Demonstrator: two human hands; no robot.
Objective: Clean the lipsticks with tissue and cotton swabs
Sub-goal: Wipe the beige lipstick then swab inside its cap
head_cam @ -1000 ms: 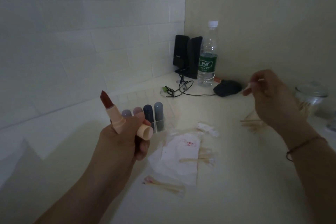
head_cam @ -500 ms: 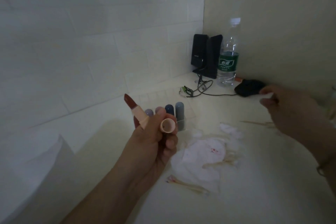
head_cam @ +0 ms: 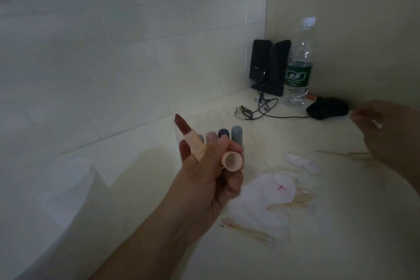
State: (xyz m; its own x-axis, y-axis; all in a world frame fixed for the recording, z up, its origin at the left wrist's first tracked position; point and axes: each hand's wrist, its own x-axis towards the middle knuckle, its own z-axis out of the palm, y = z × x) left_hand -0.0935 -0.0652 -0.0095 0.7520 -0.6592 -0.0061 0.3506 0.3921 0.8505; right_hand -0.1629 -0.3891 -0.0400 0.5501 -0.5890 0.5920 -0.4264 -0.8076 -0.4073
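lipstick and cap in one grip

nearest, used cotton swabs [head_cam: 247,231] on stained tissue [head_cam: 266,198]. left hand [head_cam: 209,179] curled round open lipstick [head_cam: 188,137] and its cap [head_cam: 231,161]. right hand [head_cam: 391,134] blurred, grip unclear. farther, capped lipsticks [head_cam: 229,134], bottle [head_cam: 298,70].

Home desk corner w/ speakers [head_cam: 269,67], mouse [head_cam: 327,108], water bottle [head_cam: 298,63]

Pretty dim overall, kinda murky and greyish. The right hand [head_cam: 391,134] at the far right is smeared with motion blur. Wide-angle lens bends the white tiled wall [head_cam: 113,52] lines on the left. Soft shadow falls left of the raised left hand [head_cam: 211,173].
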